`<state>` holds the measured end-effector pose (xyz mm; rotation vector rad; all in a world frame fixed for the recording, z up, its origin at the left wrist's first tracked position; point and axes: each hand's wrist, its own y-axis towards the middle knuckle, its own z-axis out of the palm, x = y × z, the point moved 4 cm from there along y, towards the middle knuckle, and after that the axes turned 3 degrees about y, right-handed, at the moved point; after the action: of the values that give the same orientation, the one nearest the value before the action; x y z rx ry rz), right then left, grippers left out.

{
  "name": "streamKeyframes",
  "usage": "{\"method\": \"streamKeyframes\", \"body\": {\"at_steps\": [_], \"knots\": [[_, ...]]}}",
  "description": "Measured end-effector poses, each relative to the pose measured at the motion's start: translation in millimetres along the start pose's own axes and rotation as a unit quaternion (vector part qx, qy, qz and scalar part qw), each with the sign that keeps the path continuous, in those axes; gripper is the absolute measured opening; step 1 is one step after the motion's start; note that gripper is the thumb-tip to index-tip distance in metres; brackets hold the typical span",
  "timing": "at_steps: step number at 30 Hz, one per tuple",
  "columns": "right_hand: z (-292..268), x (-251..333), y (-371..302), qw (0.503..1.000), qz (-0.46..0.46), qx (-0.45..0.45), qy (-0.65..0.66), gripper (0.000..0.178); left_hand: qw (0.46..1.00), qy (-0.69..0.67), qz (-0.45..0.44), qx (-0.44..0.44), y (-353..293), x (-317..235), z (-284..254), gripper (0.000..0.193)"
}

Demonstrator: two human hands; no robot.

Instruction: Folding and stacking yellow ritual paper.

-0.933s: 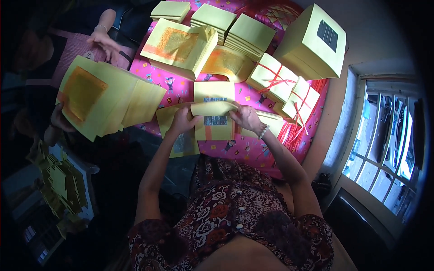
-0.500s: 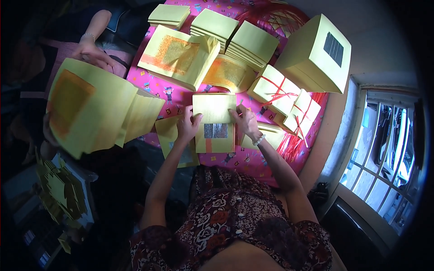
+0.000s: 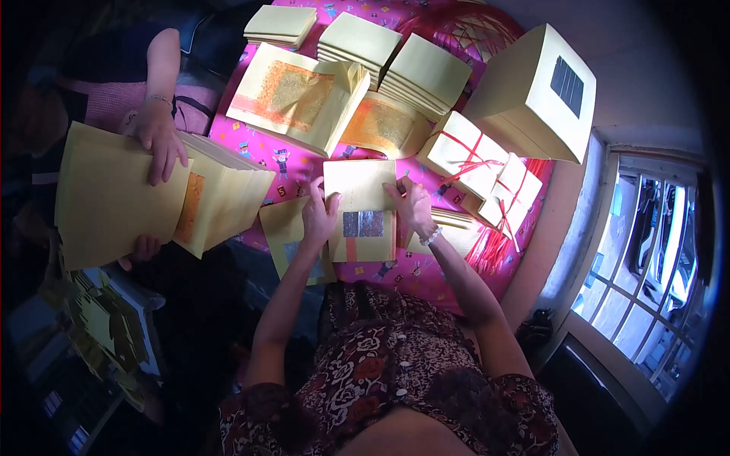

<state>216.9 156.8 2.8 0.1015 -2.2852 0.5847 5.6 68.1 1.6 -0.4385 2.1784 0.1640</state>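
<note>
In front of me a yellow paper sheet (image 3: 357,182), its upper part folded over, lies on a stack of yellow paper (image 3: 372,248) with a silver patch and an orange stripe. Thumb and fingers of my left hand (image 3: 318,213) close on the sheet's left edge. My right hand (image 3: 414,207), with a bracelet at the wrist, pinches the right edge. Beneath my left forearm is another yellow sheet (image 3: 283,232) with a pale silver patch. Several folded yellow papers (image 3: 454,228) lie just right of my right hand.
A pink patterned tablecloth (image 3: 281,163) covers the table. At left, a co-worker's hand (image 3: 160,140) rests on a large yellow paper bundle (image 3: 114,190). Yellow stacks (image 3: 357,38), red-tied bundles (image 3: 465,156) and a tall paper block (image 3: 525,106) stand farther back. A barred window (image 3: 639,258) is at right.
The co-worker's bundle has swung lower and left, and their upper hand has come down onto it. My hands keep the same hold on the folded sheet, nearly still.
</note>
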Motion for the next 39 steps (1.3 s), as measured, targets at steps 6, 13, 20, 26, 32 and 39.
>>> {"method": "streamKeyframes", "body": {"at_steps": [6,13,20,26,32,39], "knots": [[0.3,-0.8,1.5,1.0,0.008,-0.012,0.014,0.038,0.997,0.059,0.018,-0.038,-0.5,-8.3,3.3,0.049],[1.3,-1.1,3.1,1.0,0.023,-0.016,0.0,0.038,0.987,0.157,-0.023,0.028,1.2,-0.8,6.6,0.039],[5.7,-5.8,5.0,1.0,0.023,-0.017,-0.01,0.04,0.988,0.145,-0.038,0.023,2.3,-4.6,4.4,0.037],[6.5,-6.7,5.4,1.0,0.024,-0.011,0.005,0.04,0.972,0.233,0.005,-0.024,0.0,-22.2,4.8,0.039],[8.2,-7.0,7.3,0.999,0.02,-0.012,0.023,0.039,0.971,0.238,-0.006,0.03,-0.3,-22.8,27.1,0.03],[8.4,-7.7,9.2,1.0,-0.001,-0.029,-0.001,0.038,0.978,0.199,0.06,0.036,-11.0,-35.7,25.5,0.041]]}}
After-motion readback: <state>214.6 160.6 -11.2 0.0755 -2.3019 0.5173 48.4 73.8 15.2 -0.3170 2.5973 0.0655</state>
